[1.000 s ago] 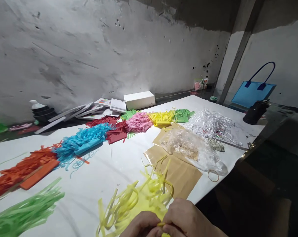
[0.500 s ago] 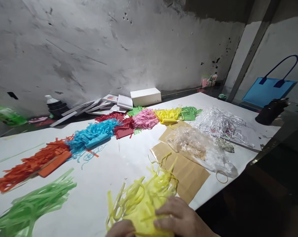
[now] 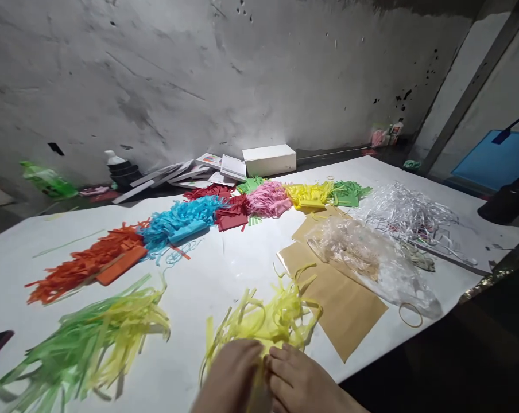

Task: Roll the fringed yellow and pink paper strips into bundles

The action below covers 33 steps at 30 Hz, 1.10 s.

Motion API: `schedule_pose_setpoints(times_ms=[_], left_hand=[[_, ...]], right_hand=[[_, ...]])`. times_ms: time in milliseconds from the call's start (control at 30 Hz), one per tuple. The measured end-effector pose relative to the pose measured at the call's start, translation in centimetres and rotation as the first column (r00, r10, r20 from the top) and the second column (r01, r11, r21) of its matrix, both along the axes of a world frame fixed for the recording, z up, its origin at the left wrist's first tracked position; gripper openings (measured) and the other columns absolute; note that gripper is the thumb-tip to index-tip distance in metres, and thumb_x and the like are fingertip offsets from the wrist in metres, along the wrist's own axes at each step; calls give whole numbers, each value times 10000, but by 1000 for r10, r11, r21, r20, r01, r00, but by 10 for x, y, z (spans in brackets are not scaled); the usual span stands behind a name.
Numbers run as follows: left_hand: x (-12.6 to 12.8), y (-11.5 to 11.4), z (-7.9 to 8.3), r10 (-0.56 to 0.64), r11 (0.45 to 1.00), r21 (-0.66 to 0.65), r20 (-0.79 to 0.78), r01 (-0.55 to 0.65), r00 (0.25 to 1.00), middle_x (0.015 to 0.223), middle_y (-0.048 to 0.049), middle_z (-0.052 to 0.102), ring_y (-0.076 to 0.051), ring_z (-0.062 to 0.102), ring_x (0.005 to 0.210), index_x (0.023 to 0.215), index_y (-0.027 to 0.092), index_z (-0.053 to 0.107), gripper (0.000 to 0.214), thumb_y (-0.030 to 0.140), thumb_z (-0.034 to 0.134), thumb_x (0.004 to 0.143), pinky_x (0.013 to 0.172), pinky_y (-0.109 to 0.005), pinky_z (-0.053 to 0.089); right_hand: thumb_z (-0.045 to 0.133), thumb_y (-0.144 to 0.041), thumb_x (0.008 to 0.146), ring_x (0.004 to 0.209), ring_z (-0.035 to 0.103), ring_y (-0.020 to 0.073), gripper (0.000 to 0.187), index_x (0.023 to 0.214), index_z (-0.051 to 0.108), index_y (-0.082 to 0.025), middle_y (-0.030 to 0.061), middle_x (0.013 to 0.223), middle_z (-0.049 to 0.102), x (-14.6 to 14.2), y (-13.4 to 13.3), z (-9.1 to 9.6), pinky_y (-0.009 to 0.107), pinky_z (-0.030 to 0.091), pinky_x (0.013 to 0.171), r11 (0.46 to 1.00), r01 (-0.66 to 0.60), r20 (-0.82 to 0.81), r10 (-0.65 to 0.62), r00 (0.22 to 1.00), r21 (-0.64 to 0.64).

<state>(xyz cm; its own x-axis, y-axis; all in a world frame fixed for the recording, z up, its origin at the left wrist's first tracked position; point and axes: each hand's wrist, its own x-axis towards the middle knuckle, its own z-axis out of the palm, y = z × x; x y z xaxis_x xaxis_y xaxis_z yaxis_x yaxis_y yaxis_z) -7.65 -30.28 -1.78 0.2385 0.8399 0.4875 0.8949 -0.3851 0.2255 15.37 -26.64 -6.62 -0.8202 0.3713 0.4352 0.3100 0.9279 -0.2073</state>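
Note:
Both hands meet at the bottom edge of the view over a bunch of pale yellow paper strips (image 3: 268, 318) lying on the white table (image 3: 208, 269). My left hand (image 3: 231, 376) lies on the near end of the bunch, fingers bent down onto it. Beside it, my right hand (image 3: 305, 381) presses its fingertips together against the same end. The loose strips fan out and curl away from the hands toward the brown paper sheets (image 3: 341, 298).
Light green strips (image 3: 82, 344) lie at the near left. Orange (image 3: 87, 264), blue (image 3: 182, 221), red, pink (image 3: 266, 199), yellow and green cut bundles line the table's middle. A clear plastic bag (image 3: 371, 261), white shreds (image 3: 408, 215) and a rubber band (image 3: 410, 314) lie to the right, a white box (image 3: 268, 159) at the back.
The view has swung left and down, bringing more of the green strips into sight. The yellow bunch, raised between the hands before, now lies flatter on the table under both hands.

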Motion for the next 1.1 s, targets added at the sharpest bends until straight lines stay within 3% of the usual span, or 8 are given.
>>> schedule_pose_setpoints(times_ms=[100, 300, 367, 500, 833, 900, 1000, 1100], left_hand=[[33, 14, -32, -91, 996, -5, -166, 91, 982, 1162, 40, 787, -177, 725, 1033, 1178, 347, 682, 267, 324, 545, 951, 921, -317, 557], [-19, 27, -19, 435, 900, 178, -325, -397, 840, 1096, -278, 749, -453, 712, 945, 1054, 75, 698, 288, 201, 456, 961, 733, -635, 520], [-20, 20, -12, 415, 902, 270, -322, -337, 851, 1142, -277, 733, -431, 693, 1022, 1124, 65, 667, 287, 213, 490, 954, 816, -610, 512], [20, 6, -19, 31, 961, 262, -426, 91, 904, 1233, -153, 747, -270, 670, 1151, 1264, 95, 608, 378, 294, 459, 979, 994, -412, 467], [38, -7, -43, 0, 979, 185, -422, 86, 906, 1283, -131, 734, -267, 692, 1158, 1266, 102, 616, 447, 408, 516, 956, 917, -377, 550], [39, -7, -44, 3, 981, 181, -399, 76, 917, 1281, -133, 734, -271, 690, 1162, 1262, 122, 622, 413, 385, 536, 955, 910, -381, 560], [41, -4, -42, 30, 969, 243, -325, 53, 945, 1182, -129, 774, -262, 724, 1073, 1183, 153, 659, 309, 316, 497, 977, 842, -375, 569], [39, -6, -37, -6, 965, 249, -279, 79, 960, 1084, -85, 803, -215, 738, 994, 1052, 211, 693, 221, 264, 488, 988, 822, -331, 550]], right_hand=[[584, -337, 977, 1158, 625, 259, 255, 1075, 667, -116, 128, 1101, 741, 6, -3, -11, 377, 461, 1102, 997, 51, -75, -47, 996, 52], [568, -425, 994, 1147, 612, 250, 395, 1199, 639, -94, 128, 1202, 731, 6, -7, -20, 335, 501, 1004, 966, 202, -240, -160, 957, 161], [580, -417, 985, 1062, 631, 258, 409, 1233, 619, -95, 138, 1222, 722, -1, -8, -16, 352, 529, 918, 966, 229, -226, -198, 954, 122], [588, -229, 941, 901, 648, 246, 310, 1237, 606, -139, 122, 1214, 723, -16, -5, -2, 374, 548, 824, 957, 291, -134, -288, 948, -3], [437, -134, 952, 1067, 652, 361, 323, 1227, 606, -140, 228, 1234, 652, 82, 51, 30, 506, 572, 806, 570, 820, -197, -800, 566, 41], [435, -101, 954, 1107, 650, 306, 349, 1260, 593, -158, 186, 1213, 674, 83, 40, 40, 459, 563, 898, 693, 718, -246, -686, 685, 69], [467, -181, 977, 1170, 632, 250, 337, 1285, 597, -141, 129, 1166, 725, 56, 17, 44, 385, 511, 1036, 951, 268, -164, -242, 956, 157], [529, -358, 999, 1140, 638, 257, 339, 1180, 648, -97, 114, 1133, 745, 27, 3, 31, 378, 493, 1062, 975, 138, -204, -101, 974, 176]])
